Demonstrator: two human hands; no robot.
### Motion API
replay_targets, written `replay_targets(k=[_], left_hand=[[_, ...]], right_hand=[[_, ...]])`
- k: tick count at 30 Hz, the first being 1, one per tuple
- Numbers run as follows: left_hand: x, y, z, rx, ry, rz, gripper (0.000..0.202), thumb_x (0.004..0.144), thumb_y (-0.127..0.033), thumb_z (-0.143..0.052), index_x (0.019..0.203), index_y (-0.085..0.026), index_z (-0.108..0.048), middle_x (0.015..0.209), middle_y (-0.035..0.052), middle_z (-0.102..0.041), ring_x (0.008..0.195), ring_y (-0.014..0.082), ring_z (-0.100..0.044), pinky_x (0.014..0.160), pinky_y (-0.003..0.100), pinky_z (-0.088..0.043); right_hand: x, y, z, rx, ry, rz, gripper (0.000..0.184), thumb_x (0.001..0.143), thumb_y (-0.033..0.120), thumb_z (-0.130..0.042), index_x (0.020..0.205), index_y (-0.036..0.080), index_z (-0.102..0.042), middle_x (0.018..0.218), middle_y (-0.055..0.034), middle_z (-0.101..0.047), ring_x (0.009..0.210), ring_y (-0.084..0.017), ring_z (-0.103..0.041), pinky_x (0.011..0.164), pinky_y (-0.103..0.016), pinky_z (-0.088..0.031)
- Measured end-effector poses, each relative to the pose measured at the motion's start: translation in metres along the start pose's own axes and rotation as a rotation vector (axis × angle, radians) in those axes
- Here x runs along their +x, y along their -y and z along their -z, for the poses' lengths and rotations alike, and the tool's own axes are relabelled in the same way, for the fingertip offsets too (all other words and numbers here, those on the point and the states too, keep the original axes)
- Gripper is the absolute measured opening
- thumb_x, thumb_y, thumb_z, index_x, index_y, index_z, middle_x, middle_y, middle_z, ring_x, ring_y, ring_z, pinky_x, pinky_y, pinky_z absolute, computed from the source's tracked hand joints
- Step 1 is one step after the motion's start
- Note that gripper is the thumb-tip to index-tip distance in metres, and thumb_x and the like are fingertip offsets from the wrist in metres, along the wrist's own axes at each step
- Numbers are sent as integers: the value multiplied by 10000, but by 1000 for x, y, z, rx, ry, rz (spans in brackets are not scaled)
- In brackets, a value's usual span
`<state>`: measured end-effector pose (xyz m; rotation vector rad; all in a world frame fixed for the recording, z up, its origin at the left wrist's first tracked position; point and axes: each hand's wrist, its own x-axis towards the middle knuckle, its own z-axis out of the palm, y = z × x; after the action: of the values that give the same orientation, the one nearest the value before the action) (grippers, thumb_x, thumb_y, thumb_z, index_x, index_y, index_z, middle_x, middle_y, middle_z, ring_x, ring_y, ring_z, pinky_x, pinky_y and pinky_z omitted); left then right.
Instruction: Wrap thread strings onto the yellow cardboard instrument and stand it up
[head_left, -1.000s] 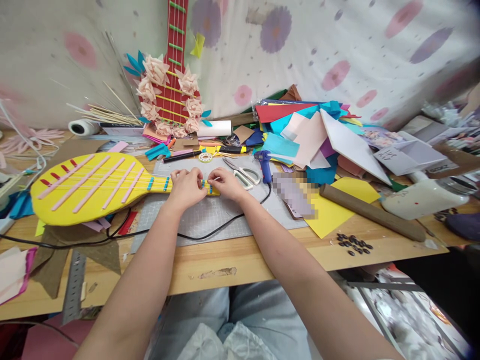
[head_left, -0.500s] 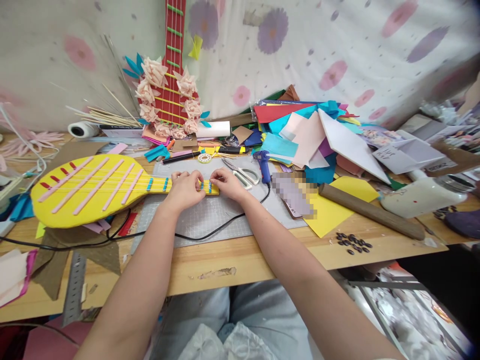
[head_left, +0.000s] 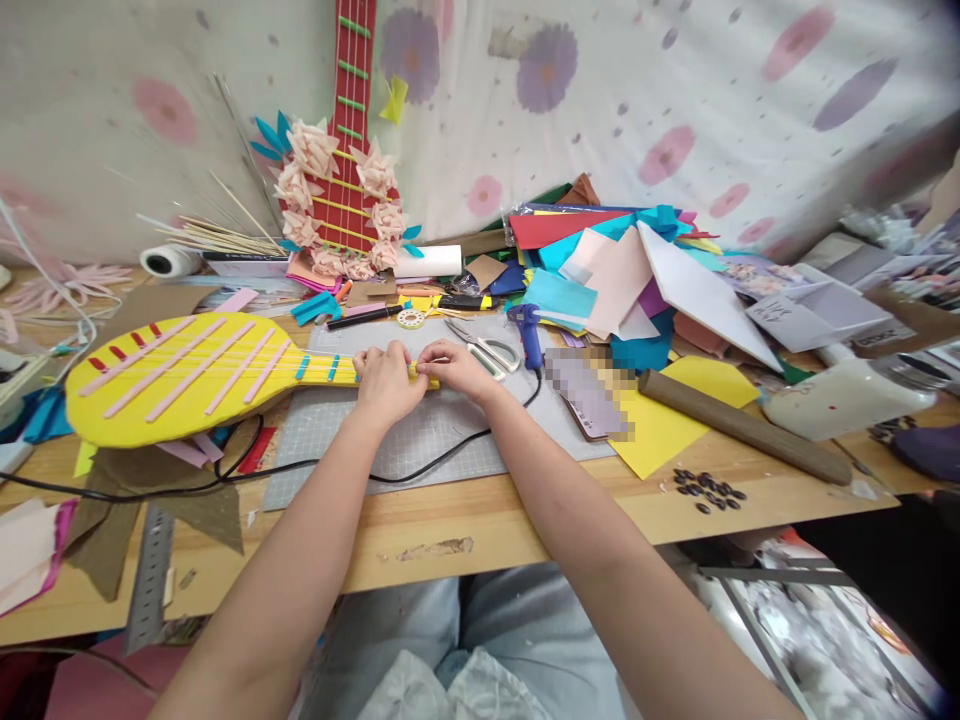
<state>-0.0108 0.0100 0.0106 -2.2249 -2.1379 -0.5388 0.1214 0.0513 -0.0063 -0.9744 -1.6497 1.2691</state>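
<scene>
A yellow craft lute [head_left: 247, 405] lies flat, with pink strips and white strings over its body and blue strips across its neck [head_left: 319, 369]. My left hand [head_left: 390, 380] is bent over the neck, its fingers curled down on it and hiding part of the strings. At the neck's right end, my right hand [head_left: 454, 368] has its thumb and fingertips pinched together, almost touching the left fingertips. What the pinch holds is too small to make out. Beneath the neck is a grey cutting mat [head_left: 420, 440]. Scissors [head_left: 491, 350] and a blue glue gun [head_left: 529, 335] rest just beyond my right hand.
A red lute with paper flowers [head_left: 341, 200] leans on the back wall. Coloured sheets [head_left: 585, 270] are heaped behind. To the right are a phone [head_left: 589, 390], a brown roll [head_left: 742, 425], a white bottle [head_left: 847, 395] and black beads [head_left: 709, 490]. A black cable [head_left: 450, 455] crosses the mat.
My left hand has slid slightly right along the neck, closer to my right hand, and now covers more blue strips. The yellow lute has shifted very slightly.
</scene>
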Motion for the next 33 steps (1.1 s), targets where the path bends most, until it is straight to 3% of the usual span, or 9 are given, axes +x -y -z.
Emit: replay_targets(k=[6, 17, 23, 28, 33], left_hand=[[-2, -3, -1, 1, 5, 19, 228, 749, -320, -467, 924, -177, -496, 901, 117, -627, 979, 309, -525, 931, 447, -274], [-1, -10, 0, -1, 34, 72, 201, 726, -269, -470, 901, -174, -504, 925, 132, -626, 991, 327, -533, 877, 461, -305], [-2, -9, 0, -9, 5, 54, 240, 749, -337, -470, 921, -172, -502, 912, 129, -619, 979, 324, -528, 868, 458, -307], [3, -9, -5, 4, 34, 40, 218, 764, -302, -450, 933, -177, -505, 933, 135, -622, 1009, 328, -513, 879, 459, -295], [8, -9, -11, 17, 3, 62, 226, 759, -300, -447, 937, -172, -504, 923, 134, -625, 1003, 327, -518, 873, 457, -304]], right_hand=[[3, 6, -3, 59, 22, -165, 12, 610, 157, -636, 620, 150, -634, 632, 27, -589, 633, -93, -523, 674, -239, -435], [6, 6, -1, -89, 108, -44, 28, 630, 148, -616, 602, 150, -621, 617, 30, -581, 646, -94, -522, 697, -243, -428], [5, 18, 4, -71, 125, -117, 17, 612, 163, -622, 616, 146, -621, 629, 27, -586, 646, -93, -518, 656, -218, -414], [16, 30, 1, -341, 165, -211, 56, 630, 154, -570, 595, 152, -615, 568, 22, -570, 600, -102, -497, 599, -225, -388], [26, 48, -2, -694, 242, -180, 93, 605, 132, -569, 536, 170, -620, 487, 11, -524, 584, -127, -492, 571, -248, -350]])
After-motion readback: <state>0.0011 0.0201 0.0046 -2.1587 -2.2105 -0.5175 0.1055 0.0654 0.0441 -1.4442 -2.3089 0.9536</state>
